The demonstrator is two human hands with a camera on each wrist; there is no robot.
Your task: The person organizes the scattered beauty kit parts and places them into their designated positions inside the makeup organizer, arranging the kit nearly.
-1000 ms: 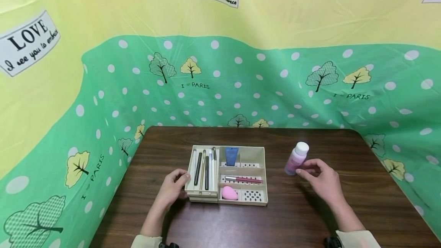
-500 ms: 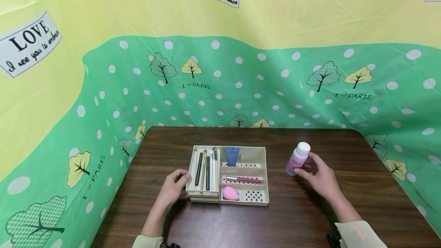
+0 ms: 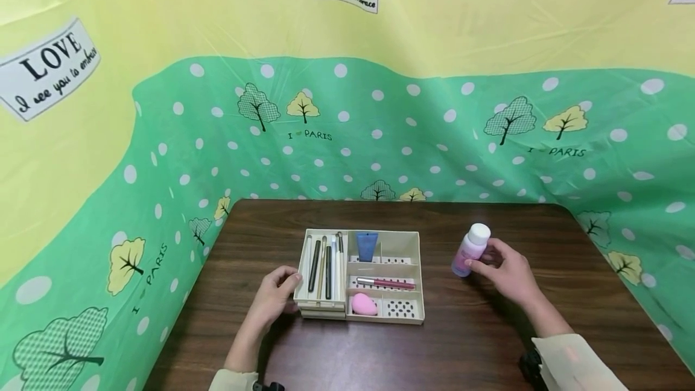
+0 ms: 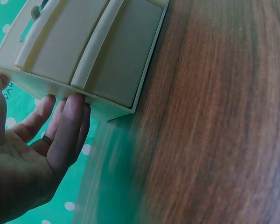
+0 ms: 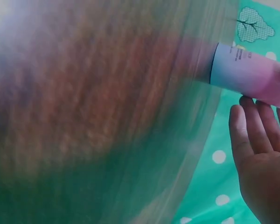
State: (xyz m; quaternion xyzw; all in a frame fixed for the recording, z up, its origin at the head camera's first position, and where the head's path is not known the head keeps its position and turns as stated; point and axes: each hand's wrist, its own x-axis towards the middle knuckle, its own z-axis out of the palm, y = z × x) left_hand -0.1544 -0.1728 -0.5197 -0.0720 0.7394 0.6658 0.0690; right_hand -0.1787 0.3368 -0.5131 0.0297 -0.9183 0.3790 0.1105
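A white-capped pink and lilac bottle (image 3: 468, 252) stands upright on the table, right of the organizer. My right hand (image 3: 513, 273) holds it low from the right, thumb in front and fingers behind; in the right wrist view the fingers (image 5: 256, 126) lie along its side. My left hand (image 3: 274, 294) rests against the left side of a cream desk organizer (image 3: 382, 320). In the left wrist view its fingertips (image 4: 74, 102) touch the organizer's side wall, beside the drawer fronts (image 4: 116, 56). The fingers there are nearly straight.
The organizer's left tray holds several slim brushes and pencils (image 3: 327, 270). Its right compartments hold a blue tube (image 3: 366, 246), a dark pink lip gloss tube (image 3: 387, 283) and a pink makeup sponge (image 3: 364, 304). A patterned cloth (image 3: 347, 137) hangs behind the brown table (image 3: 380, 355).
My right thumb has closed in on the bottle, and the right forearm has shifted slightly. The bottle stays in nearly the same place. My left hand and the organizer have not visibly moved.
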